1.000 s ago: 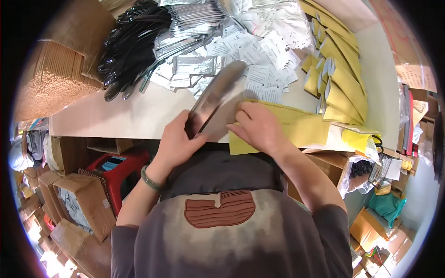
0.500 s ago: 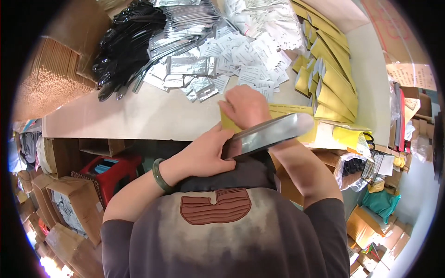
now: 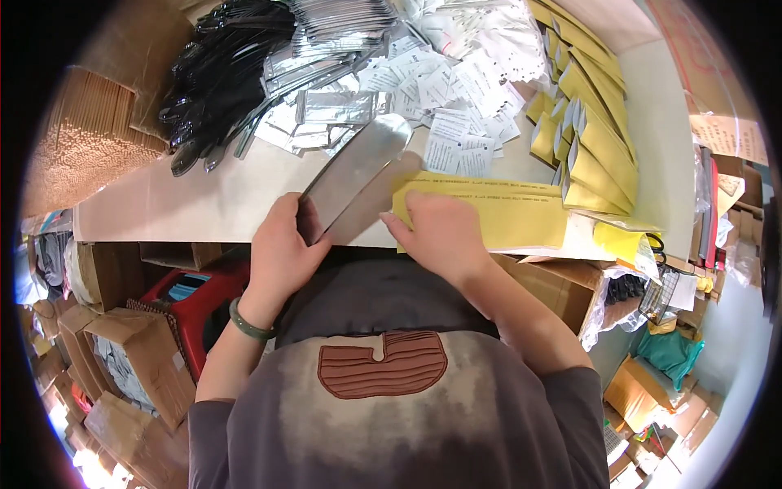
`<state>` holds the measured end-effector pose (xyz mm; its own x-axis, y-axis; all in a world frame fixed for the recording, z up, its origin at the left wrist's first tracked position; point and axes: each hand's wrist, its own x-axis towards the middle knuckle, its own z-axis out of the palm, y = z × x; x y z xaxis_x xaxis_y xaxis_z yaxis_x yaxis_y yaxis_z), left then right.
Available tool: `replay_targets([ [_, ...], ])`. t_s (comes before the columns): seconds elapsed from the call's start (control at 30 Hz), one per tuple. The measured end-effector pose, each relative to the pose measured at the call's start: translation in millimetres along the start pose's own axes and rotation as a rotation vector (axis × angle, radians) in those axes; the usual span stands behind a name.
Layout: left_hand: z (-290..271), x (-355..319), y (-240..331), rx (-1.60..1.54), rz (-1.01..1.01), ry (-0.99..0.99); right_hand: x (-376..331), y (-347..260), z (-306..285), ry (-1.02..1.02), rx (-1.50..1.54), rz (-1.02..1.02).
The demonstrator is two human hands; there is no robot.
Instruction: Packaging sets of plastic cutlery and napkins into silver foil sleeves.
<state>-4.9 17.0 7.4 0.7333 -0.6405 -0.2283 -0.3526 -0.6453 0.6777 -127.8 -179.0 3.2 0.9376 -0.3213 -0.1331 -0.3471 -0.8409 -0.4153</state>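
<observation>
My left hand (image 3: pixel 287 240), with a green bangle (image 3: pixel 251 320) on its wrist, grips the lower end of a long, narrow, shiny see-through package (image 3: pixel 358 175). Its rounded far end tilts up to the right over the table. What lies inside the package I cannot make out. A flat yellow paper sleeve (image 3: pixel 521 213) with printed lines rests along the table's front edge. My right hand (image 3: pixel 444 232) is at the sleeve's left end, its fingers curled over it and partly hidden.
Black plastic-wrapped pieces (image 3: pixel 216 90), silver packets (image 3: pixel 334 106) and white printed slips (image 3: pixel 448 130) are heaped at the back of the table (image 3: pixel 163 208). Folded yellow sleeves (image 3: pixel 599 163) stand at the right. A cardboard box (image 3: pixel 106 130) is at the left, and black-handled scissors (image 3: pixel 655 244) lie at the right edge.
My left hand has swung left and up, turning the shiny package to cross over the tabletop. My right hand has come nearer me, and the yellow sleeve now shows more fully.
</observation>
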Motion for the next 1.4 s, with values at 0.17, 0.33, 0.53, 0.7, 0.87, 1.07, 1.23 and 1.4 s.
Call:
replay_targets([
  [0.17, -1, -22, -19, 0.178, 0.102, 0.147, 1, -6, -5, -0.091, 0.089, -0.021],
  [0.33, -13, -36, -27, 0.212, 0.153, 0.041, -3, 1, 2, -0.017, 0.150, -0.036],
  [0.53, -31, -7, -9, 0.390, 0.403, -0.239, 11, -17, 5, -0.078, 0.264, 0.011],
  [0.7, -24, 28, 10, 0.357, 0.536, -0.199, 85, 47, -54, 0.344, -0.017, 0.003],
  [0.87, -42, 32, -8, 0.268, 0.530, 0.017, 93, 111, -64, 0.430, -0.149, 0.100],
  [1.07, -67, 30, -54, 0.300, 0.322, 0.241, 95, 81, -67, 0.454, 0.269, 0.004],
  [1.23, -29, 115, -4, 0.537, 0.698, 0.203, 124, 68, -14, 0.555, -0.181, -0.295],
  [1.4, -40, 104, -17, 0.478, 0.654, 0.448, 122, 57, -31, 0.664, -0.206, -0.501],
])
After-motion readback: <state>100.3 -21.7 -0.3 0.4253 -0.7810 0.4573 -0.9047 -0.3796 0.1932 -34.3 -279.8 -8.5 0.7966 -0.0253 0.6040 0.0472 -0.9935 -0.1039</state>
